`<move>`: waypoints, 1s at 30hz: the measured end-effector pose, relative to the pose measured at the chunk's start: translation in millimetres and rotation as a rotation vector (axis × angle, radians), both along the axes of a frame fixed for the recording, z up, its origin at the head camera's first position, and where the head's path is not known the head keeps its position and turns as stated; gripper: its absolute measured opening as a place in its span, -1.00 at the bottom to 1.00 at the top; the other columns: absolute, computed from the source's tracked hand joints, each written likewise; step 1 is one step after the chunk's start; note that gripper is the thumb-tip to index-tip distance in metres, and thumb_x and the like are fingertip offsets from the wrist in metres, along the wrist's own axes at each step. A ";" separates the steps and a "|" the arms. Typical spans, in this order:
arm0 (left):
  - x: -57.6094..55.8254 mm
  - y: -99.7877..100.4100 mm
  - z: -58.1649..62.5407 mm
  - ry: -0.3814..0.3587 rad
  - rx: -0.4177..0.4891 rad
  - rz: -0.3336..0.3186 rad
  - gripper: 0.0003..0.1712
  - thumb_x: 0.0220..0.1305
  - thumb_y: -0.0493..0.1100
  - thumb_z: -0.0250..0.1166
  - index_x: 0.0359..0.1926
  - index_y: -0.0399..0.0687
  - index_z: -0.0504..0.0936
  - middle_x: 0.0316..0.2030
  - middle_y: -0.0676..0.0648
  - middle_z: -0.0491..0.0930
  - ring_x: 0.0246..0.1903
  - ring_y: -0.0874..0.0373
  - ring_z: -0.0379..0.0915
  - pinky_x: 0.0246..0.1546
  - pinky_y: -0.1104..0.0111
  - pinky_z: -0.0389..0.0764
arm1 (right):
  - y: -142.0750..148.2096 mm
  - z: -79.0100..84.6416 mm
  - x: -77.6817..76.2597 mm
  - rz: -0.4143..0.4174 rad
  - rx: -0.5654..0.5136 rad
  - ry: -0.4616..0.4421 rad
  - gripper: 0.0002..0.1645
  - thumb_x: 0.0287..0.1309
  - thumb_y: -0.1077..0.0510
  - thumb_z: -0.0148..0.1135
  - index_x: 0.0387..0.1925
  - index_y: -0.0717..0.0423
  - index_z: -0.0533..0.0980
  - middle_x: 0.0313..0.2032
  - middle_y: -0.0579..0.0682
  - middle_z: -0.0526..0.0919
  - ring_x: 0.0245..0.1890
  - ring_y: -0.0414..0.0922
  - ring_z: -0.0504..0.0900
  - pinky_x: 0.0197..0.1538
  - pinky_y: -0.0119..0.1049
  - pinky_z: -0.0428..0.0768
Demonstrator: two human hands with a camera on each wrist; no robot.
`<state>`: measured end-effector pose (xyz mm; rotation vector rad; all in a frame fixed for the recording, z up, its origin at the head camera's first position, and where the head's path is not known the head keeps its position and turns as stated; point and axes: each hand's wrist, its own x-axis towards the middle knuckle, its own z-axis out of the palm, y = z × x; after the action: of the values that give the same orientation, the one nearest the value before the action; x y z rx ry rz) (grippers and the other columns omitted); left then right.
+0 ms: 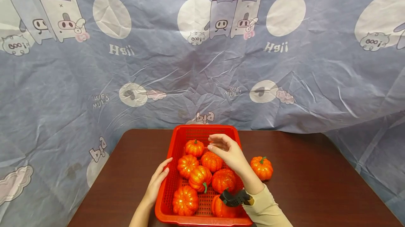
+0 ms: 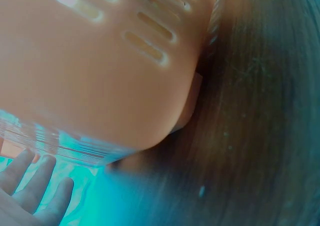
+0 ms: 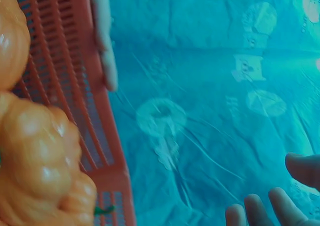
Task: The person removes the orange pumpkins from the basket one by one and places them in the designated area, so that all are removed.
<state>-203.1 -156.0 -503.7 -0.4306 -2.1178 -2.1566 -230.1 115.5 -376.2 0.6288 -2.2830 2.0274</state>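
Note:
A red plastic basket (image 1: 204,127) with slotted walls holds several shiny orange toy pumpkins (image 1: 185,200). My left hand (image 1: 155,182) lies along the basket's left side, fingers extended at the rim. In the left wrist view its fingers (image 2: 37,183) show straight beside the basket's wall (image 2: 100,86). Over the far right part of the basket hovers my right hand (image 1: 230,152), fingers loosely bent, thumb apart, nothing held. A pumpkin (image 1: 212,161) lies just below it. The right wrist view shows its fingertips (image 3: 254,208) spread from the thumb, away from the pumpkins (image 3: 37,151).
One more pumpkin (image 1: 261,168) with a green stem sits on the dark brown table (image 1: 300,184), right of the basket and beside my right forearm. A grey-blue printed cloth (image 1: 202,68) hangs behind the table and along its sides. A black strap (image 1: 234,199) circles my right wrist.

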 end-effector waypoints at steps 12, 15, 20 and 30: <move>0.0 0.2 0.0 -0.003 0.010 -0.003 -0.51 0.46 -0.17 -0.13 0.34 -0.16 0.24 0.34 -0.21 0.13 0.22 0.07 0.14 0.10 0.51 0.26 | -24.3 -24.9 -2.7 0.074 0.086 -0.050 -0.54 0.15 0.13 0.27 0.04 0.28 0.46 0.02 0.22 0.52 0.01 0.06 0.53 -0.02 -0.19 0.53; -0.2 0.1 -0.2 0.001 0.008 -0.004 -0.51 0.46 -0.16 -0.13 0.34 -0.17 0.23 0.35 -0.21 0.13 0.23 0.08 0.14 0.10 0.52 0.25 | -28.7 -33.0 -4.2 0.059 0.145 -0.050 -0.57 0.12 0.09 0.30 -0.01 0.22 0.50 -0.05 0.13 0.58 -0.03 0.02 0.55 -0.06 -0.22 0.54; -0.4 -0.1 -0.5 -0.002 0.024 -0.016 -0.51 0.46 -0.16 -0.14 0.35 -0.18 0.21 0.34 -0.23 0.12 0.22 0.01 0.16 0.08 0.48 0.31 | -34.0 -42.0 -4.3 0.024 0.274 -0.024 -0.61 0.05 0.01 0.35 -0.10 0.10 0.56 -0.12 0.05 0.61 -0.06 0.03 0.56 -0.05 -0.19 0.52; -0.9 0.5 -1.2 -0.012 0.009 -0.001 -0.51 0.46 -0.15 -0.13 0.35 -0.17 0.22 0.35 -0.21 0.12 0.23 0.09 0.13 0.10 0.52 0.26 | -35.2 -51.5 -2.8 0.000 0.373 0.006 -0.51 -0.07 -0.01 0.43 -0.15 0.22 0.58 -0.14 0.14 0.62 -0.09 0.10 0.57 -0.02 0.00 0.48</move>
<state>-204.1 -155.5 -504.9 -0.4192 -2.1140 -2.1736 -232.9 80.3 -427.7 0.6452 -2.6786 1.6031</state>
